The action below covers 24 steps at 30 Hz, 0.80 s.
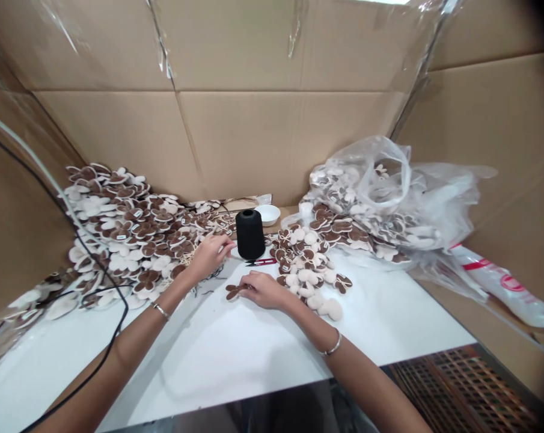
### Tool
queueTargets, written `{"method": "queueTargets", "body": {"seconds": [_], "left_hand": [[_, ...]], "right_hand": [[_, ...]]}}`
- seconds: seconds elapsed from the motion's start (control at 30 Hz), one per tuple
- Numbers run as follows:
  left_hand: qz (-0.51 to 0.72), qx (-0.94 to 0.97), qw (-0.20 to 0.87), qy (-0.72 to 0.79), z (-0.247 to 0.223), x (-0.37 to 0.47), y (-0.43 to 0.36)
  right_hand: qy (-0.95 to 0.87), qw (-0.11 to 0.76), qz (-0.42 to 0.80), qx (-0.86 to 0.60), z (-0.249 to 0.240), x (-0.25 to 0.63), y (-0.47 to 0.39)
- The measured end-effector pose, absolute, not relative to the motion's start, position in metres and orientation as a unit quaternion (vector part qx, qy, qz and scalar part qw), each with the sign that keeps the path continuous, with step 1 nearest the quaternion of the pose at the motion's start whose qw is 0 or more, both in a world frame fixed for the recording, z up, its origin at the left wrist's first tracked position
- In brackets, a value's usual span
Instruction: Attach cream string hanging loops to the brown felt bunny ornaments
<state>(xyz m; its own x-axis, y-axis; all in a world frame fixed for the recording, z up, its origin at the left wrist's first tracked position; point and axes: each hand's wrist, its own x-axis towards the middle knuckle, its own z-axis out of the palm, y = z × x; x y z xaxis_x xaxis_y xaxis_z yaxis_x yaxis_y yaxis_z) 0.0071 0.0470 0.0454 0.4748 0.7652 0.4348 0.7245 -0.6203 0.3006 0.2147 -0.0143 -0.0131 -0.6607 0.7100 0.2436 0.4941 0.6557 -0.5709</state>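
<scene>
My right hand [263,290] is closed on a small brown felt piece [232,293] over the white tabletop [222,361]. Up and to the left, my left hand [212,255] has its fingertips pressed together beside a black thread cone [250,234]; anything between them is too small to make out. Red-handled thread snips [261,262] lie just in front of the cone. Right of my right hand is a pile of brown and cream felt pieces [308,276], some with light bows.
A large heap of felt pieces [122,228] fills the left side. A clear plastic bag [384,192] of pieces stands at the right. Behind the cone sits a white bowl [270,214]. A black cable [125,300] hangs across my left forearm. Cardboard walls surround the table.
</scene>
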Motion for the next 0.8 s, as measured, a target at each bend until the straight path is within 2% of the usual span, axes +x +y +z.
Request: {"method": "queueTargets", "body": {"seconds": [0.07, 0.17, 0.37, 0.43, 0.5, 0.6, 0.7, 0.8], "left_hand": [[0.216, 0.856, 0.041, 0.469, 0.028, -0.001, 0.05], [0.206, 0.83, 0.059, 0.515, 0.009, -0.013, 0.056], [0.354, 0.718, 0.319, 0.507, 0.002, -0.021, 0.064], [0.347, 0.695, 0.392, 0.493, 0.004, -0.021, 0.063], [0.304, 0.692, 0.44, 0.485, 0.006, -0.022, 0.057], [0.264, 0.69, 0.467, 0.485, 0.008, -0.023, 0.041], [0.265, 0.689, 0.468, 0.486, 0.008, -0.023, 0.022], [0.295, 0.666, 0.466, 0.503, 0.005, -0.019, 0.007]], "right_hand": [[-0.879, 0.23, 0.236, -0.344, -0.014, 0.215, -0.015], [-0.877, 0.231, 0.238, -0.348, -0.015, 0.216, -0.014], [-0.871, 0.235, 0.255, -0.348, -0.017, 0.216, -0.012], [-0.859, 0.252, 0.28, -0.347, -0.018, 0.218, -0.011], [-0.832, 0.291, 0.325, -0.343, -0.019, 0.22, -0.01], [-0.736, 0.371, 0.454, -0.339, -0.022, 0.221, -0.007], [-0.597, 0.433, 0.591, -0.328, -0.023, 0.213, 0.001], [-0.512, 0.461, 0.653, -0.315, -0.018, 0.192, 0.014]]}}
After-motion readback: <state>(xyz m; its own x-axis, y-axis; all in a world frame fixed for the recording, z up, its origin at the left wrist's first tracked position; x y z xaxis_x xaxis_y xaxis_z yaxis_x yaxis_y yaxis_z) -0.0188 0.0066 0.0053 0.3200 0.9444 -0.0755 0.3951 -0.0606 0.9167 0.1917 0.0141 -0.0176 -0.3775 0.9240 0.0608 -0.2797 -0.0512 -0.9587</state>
